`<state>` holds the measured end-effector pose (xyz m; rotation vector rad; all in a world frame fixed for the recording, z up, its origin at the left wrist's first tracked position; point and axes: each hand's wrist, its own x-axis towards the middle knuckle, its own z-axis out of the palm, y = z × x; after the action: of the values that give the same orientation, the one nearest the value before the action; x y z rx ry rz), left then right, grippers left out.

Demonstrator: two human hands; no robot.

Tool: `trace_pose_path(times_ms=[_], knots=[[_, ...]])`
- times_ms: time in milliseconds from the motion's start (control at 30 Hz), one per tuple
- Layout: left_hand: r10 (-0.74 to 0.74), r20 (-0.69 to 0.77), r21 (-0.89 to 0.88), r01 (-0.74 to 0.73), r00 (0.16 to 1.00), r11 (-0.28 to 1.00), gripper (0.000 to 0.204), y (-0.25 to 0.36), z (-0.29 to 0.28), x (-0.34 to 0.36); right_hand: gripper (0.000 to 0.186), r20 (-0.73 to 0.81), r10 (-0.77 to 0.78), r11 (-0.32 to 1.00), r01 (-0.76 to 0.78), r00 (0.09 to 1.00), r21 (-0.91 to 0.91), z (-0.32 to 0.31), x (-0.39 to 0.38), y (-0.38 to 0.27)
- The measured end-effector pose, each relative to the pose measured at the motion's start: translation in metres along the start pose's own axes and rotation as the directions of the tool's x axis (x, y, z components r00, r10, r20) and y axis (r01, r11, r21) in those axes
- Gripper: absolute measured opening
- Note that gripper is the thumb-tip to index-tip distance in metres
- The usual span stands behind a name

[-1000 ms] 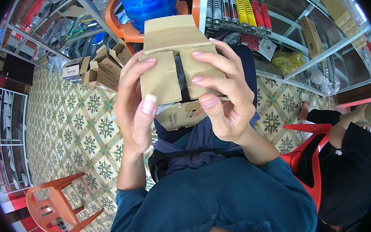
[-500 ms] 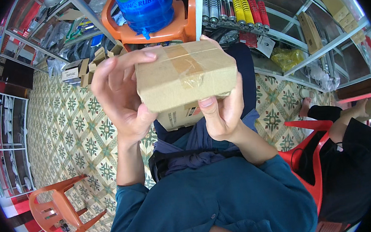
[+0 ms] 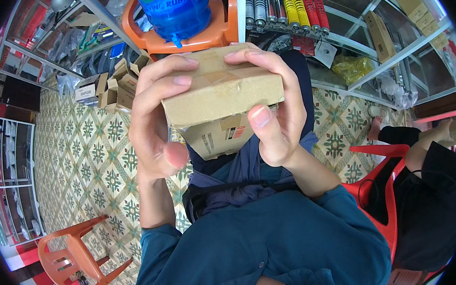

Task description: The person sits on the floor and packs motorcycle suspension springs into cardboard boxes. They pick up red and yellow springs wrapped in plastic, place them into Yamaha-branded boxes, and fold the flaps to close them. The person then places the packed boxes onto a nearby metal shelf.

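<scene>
A small plain cardboard box [image 3: 223, 92] with brown tape across its top is held over my lap, on a larger printed cardboard box [image 3: 214, 138] whose front shows beneath it. My left hand [image 3: 156, 110] grips the left of the small box, its fingertips on the top and its thumb low by the lower box. My right hand [image 3: 279, 106] grips the right side, with fingers curled over the top and the thumb at the front edge. How far the two boxes touch is partly hidden.
Ahead are an orange chair [image 3: 224, 27] with a blue water jug [image 3: 172, 13] and glass cabinets with coiled shock absorbers [image 3: 287, 9]. Open cartons [image 3: 117, 92] lie on the left floor, another orange chair [image 3: 71, 259] lower left. A person [image 3: 431, 207] sits on a red chair [image 3: 379, 157] at right.
The small box has flipped from its flap side to its taped side and has since shifted slightly up and left. My fingers have moved onto its top, the left thumb lower.
</scene>
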<state>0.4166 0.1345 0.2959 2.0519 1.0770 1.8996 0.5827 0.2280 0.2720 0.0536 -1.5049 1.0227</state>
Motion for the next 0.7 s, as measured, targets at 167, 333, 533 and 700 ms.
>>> trace_pose_path(times_ms=[167,333,533,700], knots=[[0.105,0.014,0.109,-0.106,0.994,0.988,0.033,-0.007,0.0,-0.001,0.032,0.079,-0.081,0.996,0.083,0.994,-0.03,-0.008,0.0,0.005],[0.099,0.033,0.14,-0.103,0.995,0.985,0.024,-0.003,-0.005,0.008,0.027,0.06,-0.093,0.993,0.097,0.994,-0.067,-0.006,0.002,0.007],[0.02,0.082,0.168,-0.034,0.996,0.985,0.026,0.006,-0.008,0.017,0.027,0.022,-0.059,0.998,0.059,0.998,-0.022,-0.003,0.006,0.01],[0.119,0.06,0.175,-0.128,0.991,0.976,0.026,-0.001,-0.001,0.013,0.027,0.063,-0.178,0.981,0.182,0.982,-0.063,-0.007,0.002,0.021]])
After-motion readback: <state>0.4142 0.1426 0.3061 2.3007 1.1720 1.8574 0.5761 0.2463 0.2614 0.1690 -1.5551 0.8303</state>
